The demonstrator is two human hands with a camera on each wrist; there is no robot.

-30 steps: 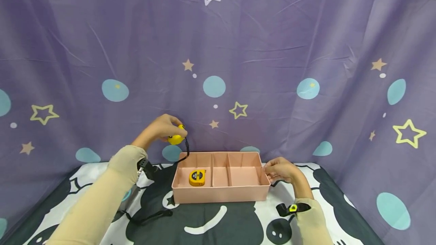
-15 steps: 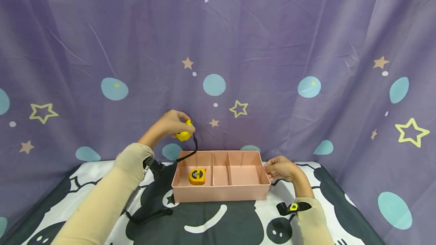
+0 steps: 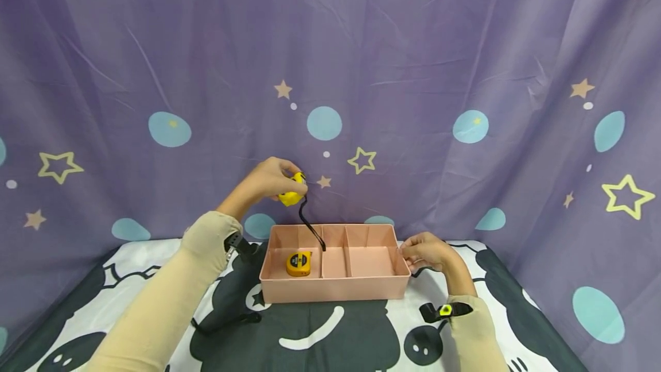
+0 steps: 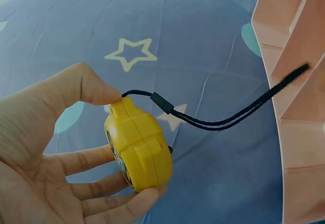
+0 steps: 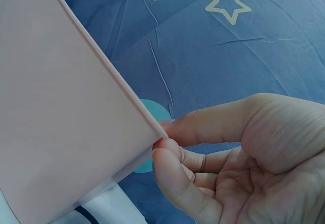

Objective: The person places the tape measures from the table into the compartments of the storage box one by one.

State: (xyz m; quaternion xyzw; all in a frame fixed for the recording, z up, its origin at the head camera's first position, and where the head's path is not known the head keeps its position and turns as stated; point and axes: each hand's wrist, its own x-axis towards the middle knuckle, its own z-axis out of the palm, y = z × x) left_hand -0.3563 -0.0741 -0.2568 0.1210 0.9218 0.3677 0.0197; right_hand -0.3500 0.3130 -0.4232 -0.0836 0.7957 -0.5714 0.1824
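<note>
Two hands at work: we see the left hand (image 3: pixel 271 178) gripping a yellow case (image 4: pixel 141 145), apparently a tape measure, raised above the pink divided tray (image 3: pixel 335 291). Its black wrist cord (image 4: pixel 162 103) hangs toward the left divider (image 3: pixel 322 266); we cannot tell whether they touch. The right hand (image 3: pixel 427 250) pinches a corner at the tray's right end. A yellow tape measure (image 3: pixel 299 264) lies in the left compartment (image 3: pixel 277 254). Patterned cloth (image 3: pixel 361 332) lies beneath, a starry purple curtain (image 3: pixel 413 73) behind. We judge that the dangling cord could snag on the divider, or the case slip from its fingertip hold.
</note>
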